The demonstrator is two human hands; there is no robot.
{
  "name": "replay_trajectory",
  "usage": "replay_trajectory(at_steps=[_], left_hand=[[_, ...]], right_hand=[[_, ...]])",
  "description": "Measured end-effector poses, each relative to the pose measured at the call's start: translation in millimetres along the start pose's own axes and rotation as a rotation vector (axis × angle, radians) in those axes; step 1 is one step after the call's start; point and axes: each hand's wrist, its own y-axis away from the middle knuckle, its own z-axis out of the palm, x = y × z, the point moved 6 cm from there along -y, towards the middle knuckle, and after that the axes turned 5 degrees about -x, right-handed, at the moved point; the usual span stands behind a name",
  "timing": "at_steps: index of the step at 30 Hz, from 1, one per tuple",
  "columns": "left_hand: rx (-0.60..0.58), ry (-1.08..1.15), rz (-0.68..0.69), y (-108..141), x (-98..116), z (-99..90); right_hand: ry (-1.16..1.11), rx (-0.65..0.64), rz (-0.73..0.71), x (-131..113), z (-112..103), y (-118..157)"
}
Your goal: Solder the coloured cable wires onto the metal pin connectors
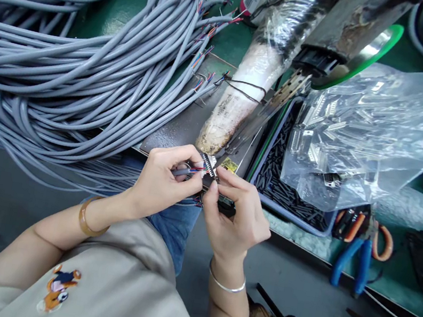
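At the bench edge my left hand (166, 175) pinches a grey cable (180, 172), its fingers closed near the stripped end. Red, blue and white wires fan from that end against a small multi-pin connector (209, 164). My right hand (238, 214) is closed on the connector's right end between thumb and fingertips. Just beyond the hands, the end of a plastic-wrapped white tube (241, 98) points down at the connector. Beside it slants a soldering iron (288, 90) with a perforated metal barrel; its tip is hard to make out. Whether each wire touches a pin is too small to tell.
Many grey cables (99, 75) with stripped ends cover the left. A blue tray (325, 230) of small black tubes stands right, under a clear bag (361, 135) of metal connectors. Blue-handled pliers (362, 265) and orange-handled cutters (383, 244) lie at the right edge.
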Motion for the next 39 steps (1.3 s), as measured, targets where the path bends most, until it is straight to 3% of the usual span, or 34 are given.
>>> replay_trajectory(at_steps=[6,10,12,15,21,25,27,31,36,39], left_hand=[[-0.094,0.314,-0.233,1.4,-14.0,3.3],[-0.282,0.577,-0.401,8.0,-18.3,7.7],[-0.368,0.625,-0.428,13.0,-17.0,9.5],[-0.412,0.632,-0.424,18.7,-14.6,9.9],[-0.422,0.656,-0.385,23.8,-12.8,5.8],[-0.477,0.593,-0.301,28.9,-8.5,5.8],[-0.461,0.578,-0.252,30.1,-6.5,5.3],[-0.386,0.609,-0.249,28.3,-12.0,0.5],[-0.43,0.776,-0.338,24.6,-24.7,-1.0],[-0.459,0.833,-0.356,24.6,-27.8,2.1]], right_hand=[[-0.129,0.078,-0.005,6.9,-3.6,15.9],[-0.329,0.184,0.02,14.2,-11.9,30.5],[-0.363,0.122,0.151,19.1,-11.3,31.9],[-0.433,-0.091,0.344,21.4,-3.8,30.9],[-0.454,-0.062,0.356,19.6,-10.1,26.5],[-0.635,-0.251,0.419,19.8,3.7,19.9],[-0.677,-0.28,0.398,15.2,4.1,14.6],[-0.533,-0.164,0.287,3.3,-9.6,10.4],[-0.262,-0.095,-0.01,-13.8,-16.0,22.6],[-0.164,-0.055,-0.06,-11.1,-10.0,31.0]])
